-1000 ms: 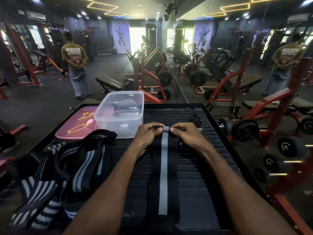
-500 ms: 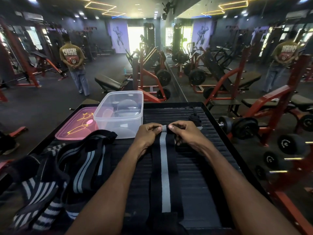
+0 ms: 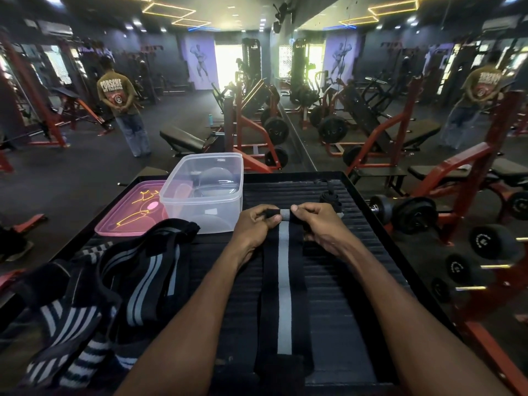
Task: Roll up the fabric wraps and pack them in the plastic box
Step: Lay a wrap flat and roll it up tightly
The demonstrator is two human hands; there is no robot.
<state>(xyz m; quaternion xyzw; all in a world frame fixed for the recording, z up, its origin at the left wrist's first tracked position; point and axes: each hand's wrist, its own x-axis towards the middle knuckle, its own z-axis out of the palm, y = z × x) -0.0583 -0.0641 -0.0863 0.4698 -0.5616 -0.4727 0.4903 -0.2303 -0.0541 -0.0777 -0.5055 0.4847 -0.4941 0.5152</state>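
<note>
Head view: hands point(image 3: 281, 228) pinch wrap point(image 3: 284, 292), lengthwise toward camera

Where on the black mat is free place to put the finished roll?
Free: the ribbed mat right of the striped wrap, and the strip behind both hands, beside the plastic box. Crowded: the left side, under the loose wraps.

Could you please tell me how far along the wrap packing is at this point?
Done: apparently nothing; the plastic box looks empty, its pink lid off beside it. In hand: left hand and right hand pinch the striped wrap, barely rolled. Left: the heap of wraps.
</note>
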